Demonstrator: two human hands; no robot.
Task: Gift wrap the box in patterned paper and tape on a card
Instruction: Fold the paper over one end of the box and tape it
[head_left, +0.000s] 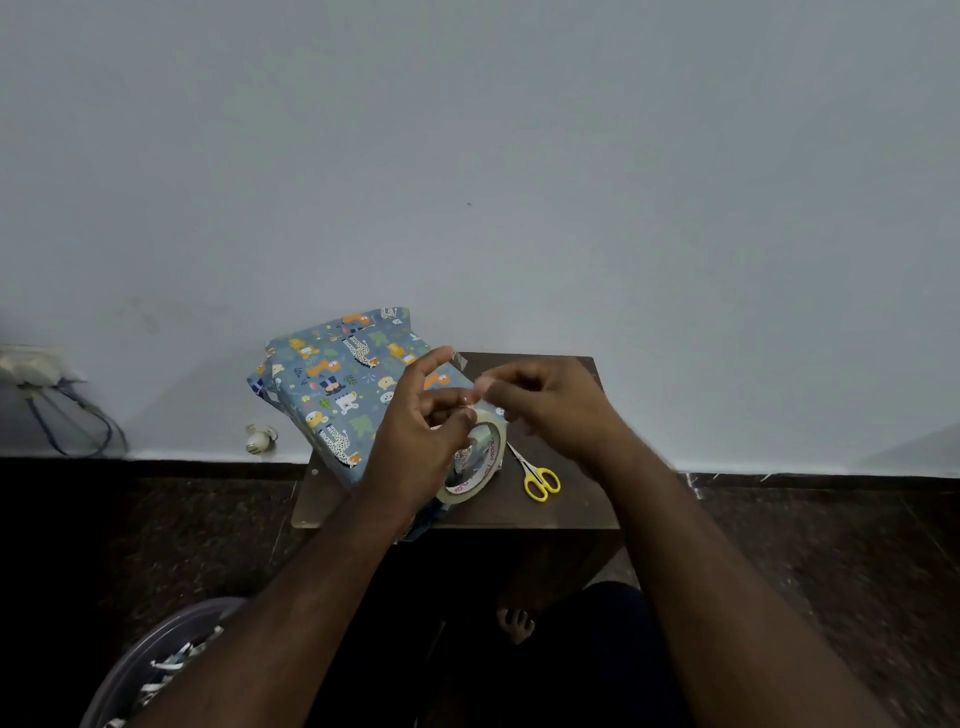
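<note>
Here both hands (426, 415) (540, 400) seemingly pinch tape (480, 462) beside the wrapped box (332, 384).

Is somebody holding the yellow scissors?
No, the yellow scissors lie on the small table, while both hands are busy with the tape roll.

Blue animal-print wrapped box (332, 384) lies tilted on the table (561, 499)

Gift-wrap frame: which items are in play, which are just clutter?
In play: wrapped box, tape roll, tape strip between left hand and right hand, scissors.
Clutter: bin of paper scraps, wall socket with cables.
</note>
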